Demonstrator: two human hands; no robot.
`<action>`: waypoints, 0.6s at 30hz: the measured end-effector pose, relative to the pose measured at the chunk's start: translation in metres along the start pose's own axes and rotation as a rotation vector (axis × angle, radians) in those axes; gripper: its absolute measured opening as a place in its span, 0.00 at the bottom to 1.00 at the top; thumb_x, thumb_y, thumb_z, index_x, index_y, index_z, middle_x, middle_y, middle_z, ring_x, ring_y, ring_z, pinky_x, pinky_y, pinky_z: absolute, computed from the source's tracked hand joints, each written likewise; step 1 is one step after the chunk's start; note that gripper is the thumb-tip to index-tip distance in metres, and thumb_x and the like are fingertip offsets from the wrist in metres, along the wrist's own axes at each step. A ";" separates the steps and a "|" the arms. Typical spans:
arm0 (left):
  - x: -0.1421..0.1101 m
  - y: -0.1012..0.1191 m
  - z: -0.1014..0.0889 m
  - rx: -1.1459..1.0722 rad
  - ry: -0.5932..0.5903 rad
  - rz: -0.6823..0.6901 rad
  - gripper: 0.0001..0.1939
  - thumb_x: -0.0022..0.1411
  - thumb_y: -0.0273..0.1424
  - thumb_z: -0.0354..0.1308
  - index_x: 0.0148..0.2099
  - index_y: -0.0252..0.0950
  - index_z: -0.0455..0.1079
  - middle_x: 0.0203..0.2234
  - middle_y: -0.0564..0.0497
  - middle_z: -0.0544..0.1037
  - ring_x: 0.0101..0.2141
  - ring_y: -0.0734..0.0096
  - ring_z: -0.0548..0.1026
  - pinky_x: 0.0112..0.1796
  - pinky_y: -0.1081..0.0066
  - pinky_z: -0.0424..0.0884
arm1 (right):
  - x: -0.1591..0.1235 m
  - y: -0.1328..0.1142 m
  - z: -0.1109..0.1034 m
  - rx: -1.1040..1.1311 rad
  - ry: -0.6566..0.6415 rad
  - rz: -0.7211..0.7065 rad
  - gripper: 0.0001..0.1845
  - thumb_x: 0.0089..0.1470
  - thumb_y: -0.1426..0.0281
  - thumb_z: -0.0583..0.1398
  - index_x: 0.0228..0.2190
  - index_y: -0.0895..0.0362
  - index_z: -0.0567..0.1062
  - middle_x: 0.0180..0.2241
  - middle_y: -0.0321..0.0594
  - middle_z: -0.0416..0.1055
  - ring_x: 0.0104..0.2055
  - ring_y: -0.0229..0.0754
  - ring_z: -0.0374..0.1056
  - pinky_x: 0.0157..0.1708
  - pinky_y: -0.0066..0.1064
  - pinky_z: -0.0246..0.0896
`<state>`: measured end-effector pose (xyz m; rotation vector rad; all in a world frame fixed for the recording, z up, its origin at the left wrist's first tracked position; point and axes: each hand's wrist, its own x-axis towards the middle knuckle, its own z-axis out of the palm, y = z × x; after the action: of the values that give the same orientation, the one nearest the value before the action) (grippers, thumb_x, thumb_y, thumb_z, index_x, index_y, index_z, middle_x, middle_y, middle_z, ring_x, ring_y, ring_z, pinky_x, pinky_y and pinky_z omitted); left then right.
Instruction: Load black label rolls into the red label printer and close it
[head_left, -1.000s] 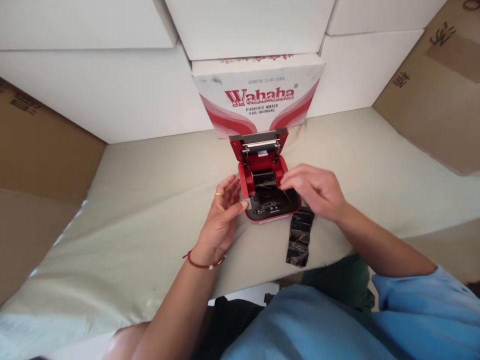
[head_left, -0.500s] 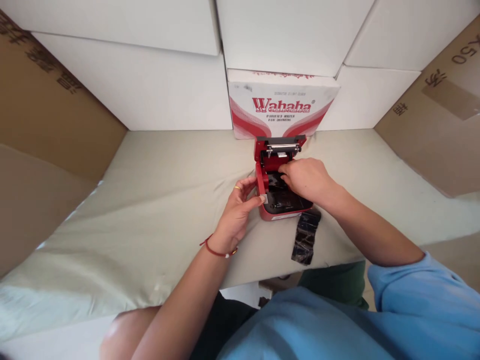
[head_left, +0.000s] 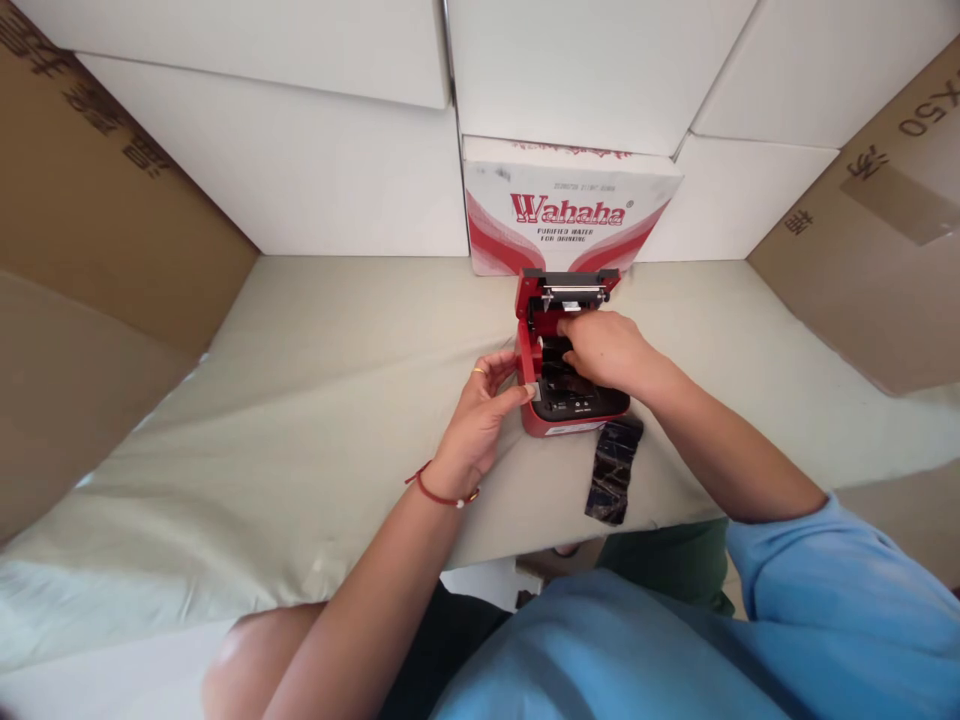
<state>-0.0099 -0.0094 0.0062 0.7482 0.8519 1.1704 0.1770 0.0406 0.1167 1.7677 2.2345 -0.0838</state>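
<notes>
A small red printer (head_left: pixel 534 415) with a black top panel stands on the cloth-covered table (head_left: pixel 315 400), its lid (head_left: pixel 570 285) swung up at the back. My left hand (head_left: pixel 487 405) grips the printer's left side, thumb and fingers curled against it. Inside the open compartment, my right hand (head_left: pixel 604 350) reaches in with its fingers bent; their tips are hidden, so I cannot see what they touch. A crumpled strip of black film (head_left: pixel 613 470) lies on the table just right of the printer, under my right forearm.
A white and red Wahaha carton (head_left: pixel 570 205) stands right behind the printer. Plain white boxes (head_left: pixel 285 170) wall off the back. Brown cardboard boxes (head_left: pixel 90 230) close in both sides. The table's front edge runs just before my lap.
My right hand has gone from hovering above the printer down into its open compartment. My left hand has closed onto the printer's left side. The camera view shifted a little.
</notes>
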 end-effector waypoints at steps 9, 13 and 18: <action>-0.004 0.005 0.002 0.041 0.006 -0.017 0.27 0.51 0.29 0.81 0.52 0.44 0.79 0.60 0.48 0.81 0.69 0.49 0.73 0.71 0.50 0.67 | -0.061 0.041 -0.002 0.626 0.193 -0.108 0.16 0.67 0.62 0.66 0.54 0.53 0.81 0.43 0.41 0.85 0.37 0.45 0.76 0.36 0.35 0.63; -0.004 0.005 0.001 0.055 0.005 -0.018 0.27 0.50 0.32 0.82 0.52 0.45 0.80 0.59 0.48 0.82 0.69 0.47 0.73 0.71 0.48 0.67 | -0.091 0.101 -0.004 0.946 0.164 -0.087 0.28 0.61 0.43 0.70 0.53 0.49 0.85 0.45 0.41 0.85 0.34 0.42 0.73 0.34 0.35 0.66; -0.003 0.003 0.000 0.077 0.023 -0.015 0.27 0.50 0.34 0.83 0.52 0.44 0.81 0.58 0.48 0.83 0.68 0.47 0.74 0.70 0.48 0.66 | -0.081 0.169 0.038 0.908 -0.038 0.066 0.35 0.52 0.35 0.71 0.43 0.52 0.87 0.41 0.45 0.86 0.43 0.51 0.78 0.46 0.43 0.72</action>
<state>-0.0116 -0.0117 0.0089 0.7906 0.9247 1.1402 0.3628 -0.0028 0.1238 2.1819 2.2598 -1.2741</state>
